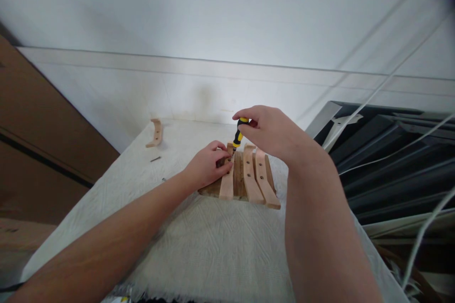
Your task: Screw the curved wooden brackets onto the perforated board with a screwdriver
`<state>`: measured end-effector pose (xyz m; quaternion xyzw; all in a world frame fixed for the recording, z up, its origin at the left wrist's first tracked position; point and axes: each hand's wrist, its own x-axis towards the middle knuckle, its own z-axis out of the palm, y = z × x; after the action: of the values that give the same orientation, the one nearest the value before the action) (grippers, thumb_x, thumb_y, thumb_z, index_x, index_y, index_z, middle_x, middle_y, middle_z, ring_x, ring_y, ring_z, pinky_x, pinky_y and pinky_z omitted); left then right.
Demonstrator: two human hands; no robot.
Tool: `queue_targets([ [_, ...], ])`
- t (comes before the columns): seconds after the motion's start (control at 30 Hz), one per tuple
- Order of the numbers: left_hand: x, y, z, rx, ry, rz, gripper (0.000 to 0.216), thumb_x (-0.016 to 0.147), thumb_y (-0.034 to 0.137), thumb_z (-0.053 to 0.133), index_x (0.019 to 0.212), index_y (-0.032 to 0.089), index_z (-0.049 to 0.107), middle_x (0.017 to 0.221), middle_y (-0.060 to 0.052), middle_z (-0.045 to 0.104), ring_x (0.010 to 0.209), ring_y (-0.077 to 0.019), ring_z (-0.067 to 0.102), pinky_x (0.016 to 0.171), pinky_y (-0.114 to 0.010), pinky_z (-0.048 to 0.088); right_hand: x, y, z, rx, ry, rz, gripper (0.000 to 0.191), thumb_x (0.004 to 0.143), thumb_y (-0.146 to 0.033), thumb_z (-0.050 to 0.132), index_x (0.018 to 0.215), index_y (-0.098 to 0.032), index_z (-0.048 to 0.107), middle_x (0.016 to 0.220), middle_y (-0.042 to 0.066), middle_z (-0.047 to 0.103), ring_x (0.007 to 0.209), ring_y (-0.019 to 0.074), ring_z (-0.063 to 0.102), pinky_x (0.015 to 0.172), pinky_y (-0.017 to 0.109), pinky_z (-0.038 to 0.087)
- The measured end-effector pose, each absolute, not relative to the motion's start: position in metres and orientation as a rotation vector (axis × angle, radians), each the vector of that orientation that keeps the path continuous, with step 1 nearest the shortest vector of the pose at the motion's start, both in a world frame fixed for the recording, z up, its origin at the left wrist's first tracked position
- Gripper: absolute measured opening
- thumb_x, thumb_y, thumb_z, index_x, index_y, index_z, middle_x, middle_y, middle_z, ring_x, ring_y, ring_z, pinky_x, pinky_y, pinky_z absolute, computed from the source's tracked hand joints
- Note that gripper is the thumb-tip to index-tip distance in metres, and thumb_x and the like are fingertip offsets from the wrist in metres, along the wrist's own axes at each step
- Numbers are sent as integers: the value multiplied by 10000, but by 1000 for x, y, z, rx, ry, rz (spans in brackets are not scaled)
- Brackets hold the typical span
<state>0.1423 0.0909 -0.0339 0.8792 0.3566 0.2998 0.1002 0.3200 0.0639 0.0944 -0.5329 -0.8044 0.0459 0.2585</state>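
My right hand (265, 128) is closed around the yellow and black handle of a screwdriver (239, 133), which points down at a pale wooden hook (226, 186). That hook lies on a darker wooden board (239, 184). With fingers bent, my left hand (211, 163) grips the same hook near the screwdriver's tip; whether a screw is between the fingers is hidden. Two more wooden hooks, a middle one (250, 180) and a right one (265, 180), lie side by side on the board, with dark spots at their screw holes.
A loose wooden hook (157, 133) and a screw (155, 159) lie at the left on the white cloth (227, 246). Behind the table stands a white wall (213, 90). Dark panels (398, 161) and white cables (384, 83) are at the right, a brown cabinet (42, 142) at the left.
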Motion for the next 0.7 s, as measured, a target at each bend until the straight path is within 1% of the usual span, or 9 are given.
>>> queue_targets([
  [0.17,141,90,-31,2593,1083,884,183,822,321,600,875,178,702,1041,-73,594,852,-146,609,818,-295,528,316,64,94,-1435,-2209,115,355,808,-179,490,1080,-221,713,1050,71,709,919,216,642,842,330,483],
  [0.3,144,89,-30,2533,1120,924,169,802,309,624,856,167,697,975,-64,618,846,-152,606,798,-290,525,313,64,93,-1432,-2227,105,356,810,-174,480,1076,-215,714,1061,71,708,934,213,641,842,318,478],
  [0.47,150,89,-28,2512,1131,919,198,848,305,573,775,158,684,885,-56,634,820,-152,603,786,-292,512,312,63,94,-1426,-2257,90,346,814,-165,476,1064,-187,715,1048,88,709,943,211,640,843,313,469],
  [0.7,150,89,-28,2503,1123,915,198,854,316,574,848,168,706,897,-57,657,823,-153,615,790,-293,507,313,63,96,-1506,-2256,84,331,822,-169,482,1059,-172,714,1030,105,710,936,217,638,804,306,463],
])
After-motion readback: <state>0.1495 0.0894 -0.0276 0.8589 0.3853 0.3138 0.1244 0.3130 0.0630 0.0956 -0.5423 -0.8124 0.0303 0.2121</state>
